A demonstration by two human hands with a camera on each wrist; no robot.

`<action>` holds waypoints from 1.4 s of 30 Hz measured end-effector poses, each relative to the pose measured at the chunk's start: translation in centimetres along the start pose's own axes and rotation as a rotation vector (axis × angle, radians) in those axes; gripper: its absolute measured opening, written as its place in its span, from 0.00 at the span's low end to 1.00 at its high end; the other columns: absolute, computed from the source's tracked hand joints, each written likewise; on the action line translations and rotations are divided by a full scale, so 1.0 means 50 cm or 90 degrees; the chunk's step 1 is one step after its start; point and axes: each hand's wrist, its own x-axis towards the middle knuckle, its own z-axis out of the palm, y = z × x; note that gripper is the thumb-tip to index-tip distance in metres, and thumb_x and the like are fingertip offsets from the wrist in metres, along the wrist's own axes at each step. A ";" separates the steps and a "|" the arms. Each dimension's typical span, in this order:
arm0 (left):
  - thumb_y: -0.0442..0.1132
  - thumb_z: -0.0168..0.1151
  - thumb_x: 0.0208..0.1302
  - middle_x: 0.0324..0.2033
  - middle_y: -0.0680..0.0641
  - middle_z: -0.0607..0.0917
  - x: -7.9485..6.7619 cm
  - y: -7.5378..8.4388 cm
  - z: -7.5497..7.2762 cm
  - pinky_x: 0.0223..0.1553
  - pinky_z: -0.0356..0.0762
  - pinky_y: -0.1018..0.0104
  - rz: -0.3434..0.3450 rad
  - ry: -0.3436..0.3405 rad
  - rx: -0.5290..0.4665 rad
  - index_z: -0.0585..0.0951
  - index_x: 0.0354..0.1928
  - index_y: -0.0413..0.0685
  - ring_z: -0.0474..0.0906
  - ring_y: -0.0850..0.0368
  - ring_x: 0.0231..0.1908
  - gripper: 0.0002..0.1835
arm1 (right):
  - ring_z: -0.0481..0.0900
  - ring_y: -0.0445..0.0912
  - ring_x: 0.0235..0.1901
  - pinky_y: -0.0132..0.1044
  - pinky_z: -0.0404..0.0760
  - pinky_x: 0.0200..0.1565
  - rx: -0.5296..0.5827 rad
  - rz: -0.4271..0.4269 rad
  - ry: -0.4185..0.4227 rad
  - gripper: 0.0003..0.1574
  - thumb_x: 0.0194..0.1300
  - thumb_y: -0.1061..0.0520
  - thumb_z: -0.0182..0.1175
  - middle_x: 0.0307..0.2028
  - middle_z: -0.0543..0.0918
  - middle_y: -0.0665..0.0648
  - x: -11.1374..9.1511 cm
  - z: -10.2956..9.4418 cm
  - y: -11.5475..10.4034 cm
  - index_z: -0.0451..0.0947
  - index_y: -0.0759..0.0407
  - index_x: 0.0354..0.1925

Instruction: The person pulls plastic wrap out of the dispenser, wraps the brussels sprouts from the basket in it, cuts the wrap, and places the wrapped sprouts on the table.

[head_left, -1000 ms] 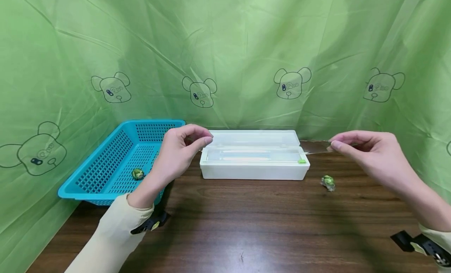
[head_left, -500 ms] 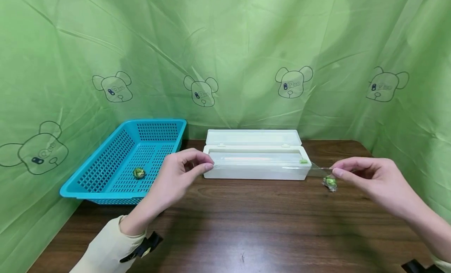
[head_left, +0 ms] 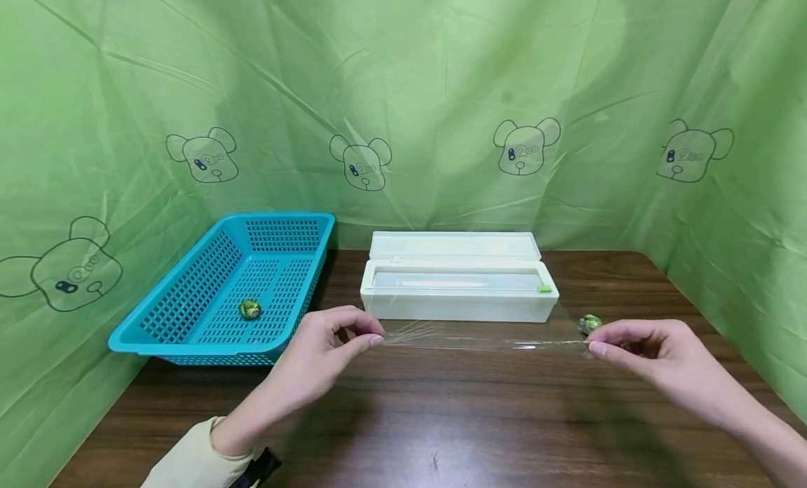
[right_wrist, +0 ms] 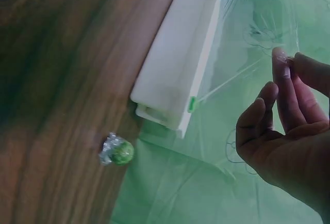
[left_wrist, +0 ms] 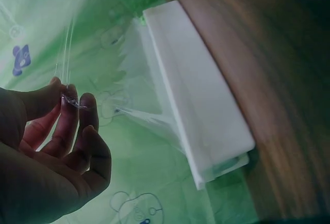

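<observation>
A clear sheet of plastic wrap (head_left: 479,344) stretches between both hands in front of a white dispenser box (head_left: 460,307), whose lid stands up at the back. The left hand (head_left: 328,355) pinches one corner between thumb and fingers. At the other corner, the right hand (head_left: 656,348) pinches the edge the same way. In the left wrist view the film (left_wrist: 147,113) runs from the fingers back to the box. A small green ball-shaped item in clear wrap (head_left: 590,324) lies on the table just behind the right hand; the right wrist view shows its twisted wrapping.
A blue perforated basket (head_left: 189,350) stands at the left, with a similar small green ball (head_left: 249,309) inside. A green slider (head_left: 544,288) sits at the box's right end. Green cloth (head_left: 441,89) with bear drawings hangs behind the brown wooden table (head_left: 441,418).
Both hands have come down and toward the person from above the box, drawing the plastic wrap out over its front edge. The box, basket and green balls have stayed in place.
</observation>
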 end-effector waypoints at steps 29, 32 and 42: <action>0.33 0.74 0.66 0.35 0.67 0.83 -0.054 -0.055 0.049 0.51 0.81 0.55 0.030 -0.148 0.054 0.87 0.34 0.58 0.81 0.64 0.43 0.08 | 0.81 0.40 0.36 0.33 0.77 0.32 -0.041 -0.107 -0.073 0.16 0.64 0.67 0.72 0.43 0.89 0.46 -0.036 0.062 0.073 0.89 0.44 0.40; 0.33 0.74 0.66 0.35 0.67 0.83 -0.057 -0.062 0.054 0.52 0.81 0.56 0.034 -0.157 0.057 0.88 0.34 0.57 0.81 0.65 0.43 0.08 | 0.82 0.38 0.39 0.33 0.76 0.33 -0.055 -0.112 -0.073 0.17 0.64 0.66 0.73 0.43 0.89 0.46 -0.036 0.068 0.076 0.89 0.42 0.39; 0.35 0.76 0.64 0.34 0.68 0.82 -0.057 -0.076 0.065 0.50 0.81 0.58 0.045 -0.191 0.111 0.89 0.33 0.57 0.80 0.66 0.43 0.07 | 0.83 0.37 0.47 0.32 0.76 0.41 -0.100 -0.148 -0.100 0.16 0.62 0.63 0.76 0.45 0.89 0.44 -0.034 0.082 0.093 0.89 0.39 0.39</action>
